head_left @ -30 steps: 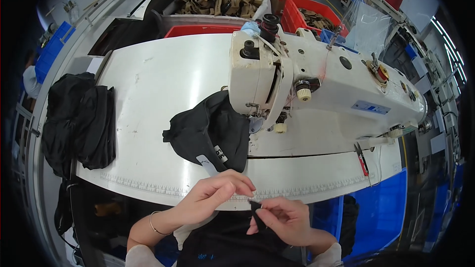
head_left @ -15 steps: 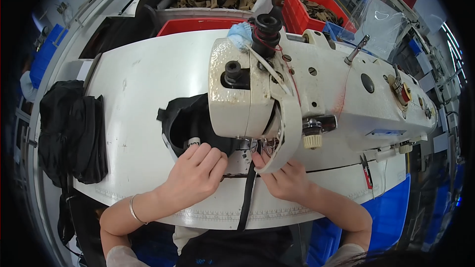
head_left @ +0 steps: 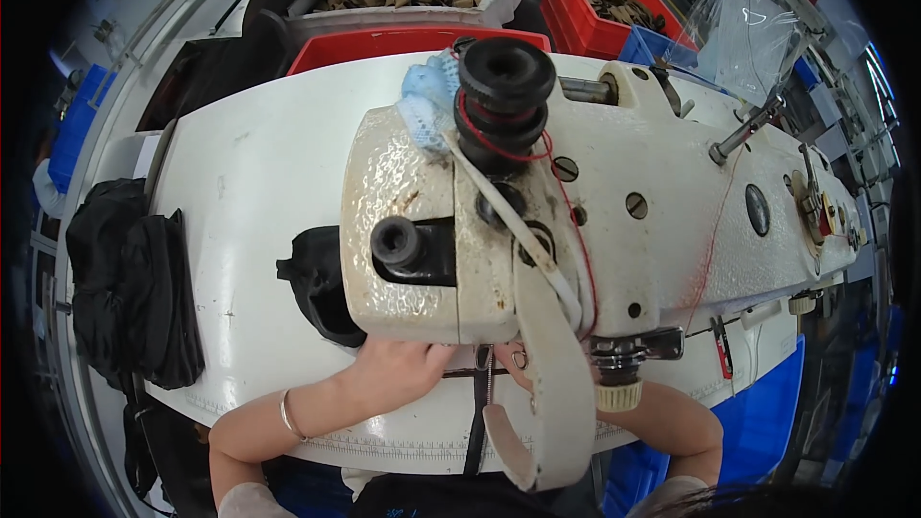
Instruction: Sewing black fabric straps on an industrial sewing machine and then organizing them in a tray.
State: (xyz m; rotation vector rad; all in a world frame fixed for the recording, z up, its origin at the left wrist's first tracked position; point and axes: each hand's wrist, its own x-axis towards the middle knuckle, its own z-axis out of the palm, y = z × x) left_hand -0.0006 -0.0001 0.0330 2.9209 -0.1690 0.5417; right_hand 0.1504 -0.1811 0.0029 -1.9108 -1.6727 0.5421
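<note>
Left hand flat on white sewing table, fingers pressing narrow black webbing strap just under the head of the cream-white industrial sewing machine. Right hand mostly hidden behind machine head; grip cannot be told. Strap runs from needle area down over table's near edge. Bundled black fabric piece left of machine, touching it. Black garment pile at table's left end.

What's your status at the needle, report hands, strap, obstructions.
Left hand flat on table beside black strap, grip hidden. Right hand mostly hidden under sewing machine head. Strap runs under the head; needle area blocked from view.
</note>
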